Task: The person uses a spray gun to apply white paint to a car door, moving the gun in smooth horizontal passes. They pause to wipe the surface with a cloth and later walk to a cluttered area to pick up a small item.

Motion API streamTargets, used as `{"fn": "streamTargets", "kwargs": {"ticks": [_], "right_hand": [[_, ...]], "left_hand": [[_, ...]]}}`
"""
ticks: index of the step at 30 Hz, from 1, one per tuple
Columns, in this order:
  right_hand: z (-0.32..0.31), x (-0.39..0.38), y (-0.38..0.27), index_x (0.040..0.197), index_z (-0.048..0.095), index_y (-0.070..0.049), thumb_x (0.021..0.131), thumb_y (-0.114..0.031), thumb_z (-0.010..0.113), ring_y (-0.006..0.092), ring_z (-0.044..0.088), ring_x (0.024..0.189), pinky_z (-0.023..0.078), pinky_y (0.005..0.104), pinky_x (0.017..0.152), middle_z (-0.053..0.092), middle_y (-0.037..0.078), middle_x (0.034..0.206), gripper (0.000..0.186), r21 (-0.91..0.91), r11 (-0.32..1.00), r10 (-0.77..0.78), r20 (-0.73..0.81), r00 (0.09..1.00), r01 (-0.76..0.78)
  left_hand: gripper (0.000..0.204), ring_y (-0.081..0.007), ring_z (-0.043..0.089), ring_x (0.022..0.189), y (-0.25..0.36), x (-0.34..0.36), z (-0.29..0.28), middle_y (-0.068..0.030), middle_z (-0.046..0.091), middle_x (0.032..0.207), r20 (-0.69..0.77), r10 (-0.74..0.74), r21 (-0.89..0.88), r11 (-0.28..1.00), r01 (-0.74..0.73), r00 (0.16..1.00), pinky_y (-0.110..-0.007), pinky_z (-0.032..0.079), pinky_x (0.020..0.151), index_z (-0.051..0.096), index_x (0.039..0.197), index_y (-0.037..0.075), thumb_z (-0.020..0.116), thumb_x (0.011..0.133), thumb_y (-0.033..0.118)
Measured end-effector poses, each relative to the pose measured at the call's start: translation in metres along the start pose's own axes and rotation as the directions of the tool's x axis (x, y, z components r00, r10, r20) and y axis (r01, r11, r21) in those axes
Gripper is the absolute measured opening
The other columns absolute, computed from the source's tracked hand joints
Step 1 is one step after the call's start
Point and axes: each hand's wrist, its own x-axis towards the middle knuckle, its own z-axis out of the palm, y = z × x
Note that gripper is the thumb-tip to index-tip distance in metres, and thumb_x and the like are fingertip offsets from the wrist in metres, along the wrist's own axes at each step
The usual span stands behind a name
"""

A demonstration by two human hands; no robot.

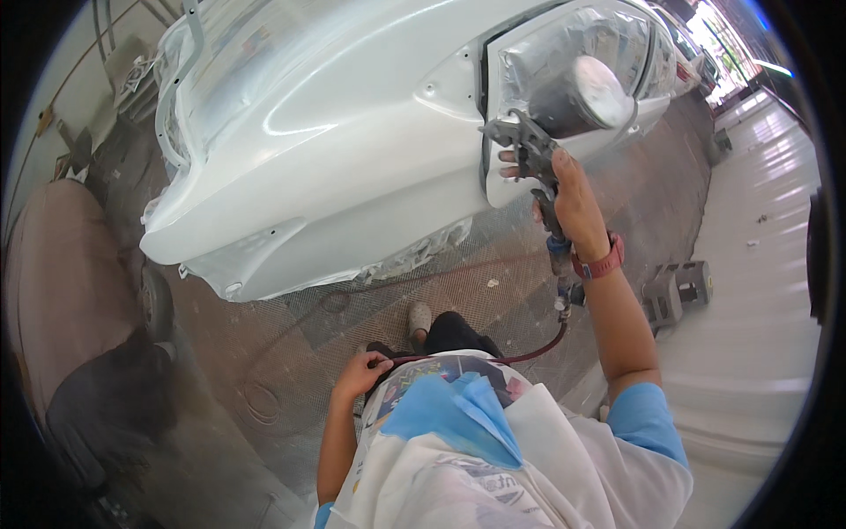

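Lettering (495,479) marks your shirt (555,441); your right hand (575,198) grips the spray gun (532,152), left hand (363,373) the hose (536,353); white car (370,115) ahead.

There is open room over the floor (520,309) between the left hand (359,374) and the car (335,150). The hose (539,352) is in the way down low. A gray stand (677,293) and the wall (758,229) block the right side.
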Motion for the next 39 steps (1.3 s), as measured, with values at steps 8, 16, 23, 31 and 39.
{"fn": "streamTargets", "kwargs": {"ticks": [8, 16, 23, 31, 39], "right_hand": [[-0.059, -0.041, 0.010, 0.132, 0.067, 0.002, 0.117, -0.049, 0.037, 0.0122, 0.072, 0.080, 0.051, 0.0228, 0.048, 0.079, 0.012, 0.106, 0.062, 0.002, 0.999, 0.033, -0.354, 0.935, -0.034], [-0.178, 0.021, 0.004, 0.126, 0.070, 0.001, 0.116, -0.054, 0.042, 0.0077, 0.068, 0.068, 0.048, 0.0213, 0.045, 0.076, 0.006, 0.092, 0.062, 0.099, 0.994, -0.023, -0.265, 0.964, 0.051], [-0.261, 0.171, -0.075, 0.121, 0.064, -0.001, 0.111, -0.062, 0.047, 0.0093, 0.066, 0.057, 0.049, 0.0231, 0.046, 0.076, 0.009, 0.085, 0.064, 0.021, 0.964, -0.267, 0.101, 0.958, 0.266], [-0.273, 0.325, -0.146, 0.118, 0.065, 0.004, 0.112, -0.046, 0.039, 0.0197, 0.072, 0.062, 0.053, 0.0305, 0.048, 0.079, 0.018, 0.093, 0.057, -0.110, 0.945, -0.200, 0.553, 0.809, 0.308], [-0.385, 0.463, -0.128, 0.145, 0.062, -0.013, 0.116, -0.049, 0.029, 0.0209, 0.069, 0.071, 0.057, 0.0372, 0.055, 0.075, 0.008, 0.097, 0.057, -0.327, 0.862, -0.172, 0.530, 0.831, 0.387]], "left_hand": [[0.031, -0.0146, 0.062, 0.084, -0.030, -0.011, 0.008, -0.0026, 0.072, 0.091, 0.076, -0.126, -0.011, 0.992, 0.128, 0.989, -0.034, 0.051, 0.079, 0.078, 0.109, 0.003, 0.077, 0.101, 0.033], [0.030, -0.0161, 0.065, 0.088, 0.052, 0.036, 0.088, -0.0046, 0.075, 0.096, 0.024, -0.117, 0.039, 0.993, 0.116, 0.993, -0.034, 0.052, 0.085, 0.080, 0.115, 0.007, 0.073, 0.104, 0.034], [0.033, -0.0139, 0.066, 0.095, 0.122, 0.102, 0.228, -0.0028, 0.077, 0.100, 0.161, -0.070, -0.256, 0.960, 0.110, 0.984, -0.033, 0.053, 0.091, 0.081, 0.115, 0.007, 0.069, 0.108, 0.037], [0.031, -0.0129, 0.066, 0.099, 0.178, 0.141, 0.319, -0.0038, 0.078, 0.102, -0.057, -0.136, -0.292, 0.950, 0.114, 0.989, -0.031, 0.052, 0.094, 0.080, 0.117, 0.004, 0.072, 0.106, 0.032], [0.034, -0.0118, 0.063, 0.094, 0.271, 0.270, 0.330, -0.0008, 0.074, 0.099, -0.024, -0.018, -0.333, 0.943, 0.009, 1.000, -0.031, 0.051, 0.088, 0.078, 0.118, 0.006, 0.077, 0.102, 0.036]]}}
